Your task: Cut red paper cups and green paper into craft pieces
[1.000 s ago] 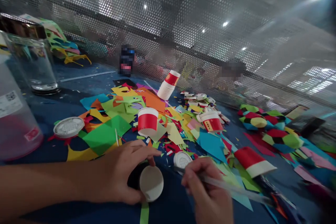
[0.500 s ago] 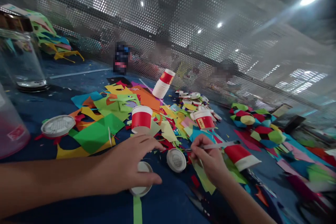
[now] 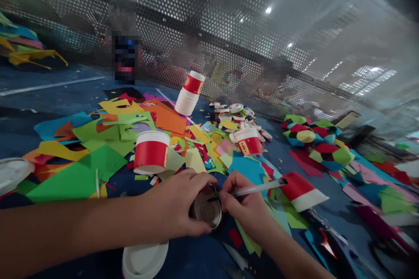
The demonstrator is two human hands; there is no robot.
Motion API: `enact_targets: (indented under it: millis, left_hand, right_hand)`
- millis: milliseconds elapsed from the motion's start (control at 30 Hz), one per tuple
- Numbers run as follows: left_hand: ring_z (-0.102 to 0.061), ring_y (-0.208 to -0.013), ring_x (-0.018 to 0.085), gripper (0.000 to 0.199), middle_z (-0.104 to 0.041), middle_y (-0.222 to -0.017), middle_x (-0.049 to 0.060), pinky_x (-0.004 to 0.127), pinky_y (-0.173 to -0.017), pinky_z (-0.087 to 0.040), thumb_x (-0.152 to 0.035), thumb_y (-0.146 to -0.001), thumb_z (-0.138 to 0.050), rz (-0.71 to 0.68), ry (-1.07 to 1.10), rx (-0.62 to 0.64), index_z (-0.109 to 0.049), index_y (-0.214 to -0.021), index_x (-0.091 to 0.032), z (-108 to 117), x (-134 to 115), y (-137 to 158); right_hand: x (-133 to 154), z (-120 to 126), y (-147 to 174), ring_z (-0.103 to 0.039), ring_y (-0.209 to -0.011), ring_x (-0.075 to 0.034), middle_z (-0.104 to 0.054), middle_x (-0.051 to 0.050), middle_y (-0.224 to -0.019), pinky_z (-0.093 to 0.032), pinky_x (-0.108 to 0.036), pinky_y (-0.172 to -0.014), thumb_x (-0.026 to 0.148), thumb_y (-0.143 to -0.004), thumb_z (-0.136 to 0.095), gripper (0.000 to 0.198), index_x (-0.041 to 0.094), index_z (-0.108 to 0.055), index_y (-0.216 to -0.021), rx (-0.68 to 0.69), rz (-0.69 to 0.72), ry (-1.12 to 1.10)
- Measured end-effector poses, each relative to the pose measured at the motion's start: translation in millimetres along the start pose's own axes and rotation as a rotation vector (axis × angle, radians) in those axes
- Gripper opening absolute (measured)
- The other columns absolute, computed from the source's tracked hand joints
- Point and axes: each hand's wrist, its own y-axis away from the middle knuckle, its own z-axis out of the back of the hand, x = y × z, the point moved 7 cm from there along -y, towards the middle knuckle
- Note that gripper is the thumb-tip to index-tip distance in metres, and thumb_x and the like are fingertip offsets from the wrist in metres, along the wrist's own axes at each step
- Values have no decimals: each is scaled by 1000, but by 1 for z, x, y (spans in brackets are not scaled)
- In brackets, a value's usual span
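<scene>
My left hand curls its thumb and fingers around the rim of a round, shaded paper cup bottom, held just above the blue table. My right hand pinches a slim, clear-barrelled pen, its tip end at the cup bottom's face; whether the tip touches is unclear. Below my left forearm lies another white cup piece. Scissors, partly in shadow, are below my right hand. Beyond my left hand stands a red and white paper cup.
Coloured paper scraps cover much of the table. Farther back are a leaning cup stack, a pile of cut cup pieces and another cup. A flattened red-white piece and patchwork paper balls lie right. Perforated mesh rises behind.
My left hand has come down from hovering open and closed on the cup bottom. The pen in my right hand has moved to its face. The view has shifted, so things sit farther left.
</scene>
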Motion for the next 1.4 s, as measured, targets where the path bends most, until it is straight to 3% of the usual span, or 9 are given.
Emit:
enact_targets:
  millis: [333,467,667,833,1000,1167,1400]
  left_hand:
    - [-55,-119,32,76,-60,-129,11,49,-100,-45,-31,-68,-82,78,70,11,-46,-134,-22,-2,5,1]
    - [-56,-117,33,85,-61,-127,12,50,-99,-46,-33,-67,-82,100,76,14,-41,-140,-23,-4,9,0]
    - [-56,-117,34,91,-60,-127,11,51,-97,-46,-34,-66,-82,102,100,7,-36,-144,-28,-5,12,1]
    - [-59,-112,32,92,-63,-122,7,48,-93,-49,-33,-67,-81,85,107,-20,-33,-145,-32,-6,13,2]
    - [-58,-115,32,95,-61,-127,9,48,-96,-48,-33,-66,-81,111,99,-20,-32,-147,-28,-5,13,2]
    - [-57,-117,32,96,-59,-131,9,48,-97,-48,-32,-66,-81,102,86,-13,-32,-147,-27,-4,11,2]
    - [-57,-117,32,94,-59,-132,9,47,-99,-47,-32,-66,-81,97,86,-23,-33,-147,-25,-4,10,2]
  right_hand:
    - [1,2,0,-47,-48,-14,-52,3,-56,-37,-26,-46,32,-81,-54,15,24,-47,-70,-38,-17,54]
    - [5,5,3,-47,-50,-14,-52,3,-57,-37,-26,-47,29,-79,-54,14,24,-46,-68,-66,45,94]
    - [3,-2,3,-49,-53,-15,-50,3,-62,-40,-27,-48,24,-80,-52,10,24,-48,-71,13,91,107]
    - [7,1,4,-48,-53,-15,-52,2,-63,-40,-26,-48,26,-85,-51,13,23,-50,-73,-31,141,188]
    - [10,6,6,-49,-53,-15,-53,2,-62,-41,-26,-48,26,-85,-51,15,24,-48,-70,-64,170,193]
    - [13,0,6,-47,-52,-14,-52,2,-61,-39,-25,-46,23,-81,-51,12,23,-48,-69,9,192,235]
    - [14,4,8,-45,-51,-13,-50,3,-62,-38,-23,-45,23,-84,-51,14,24,-47,-71,-59,206,233]
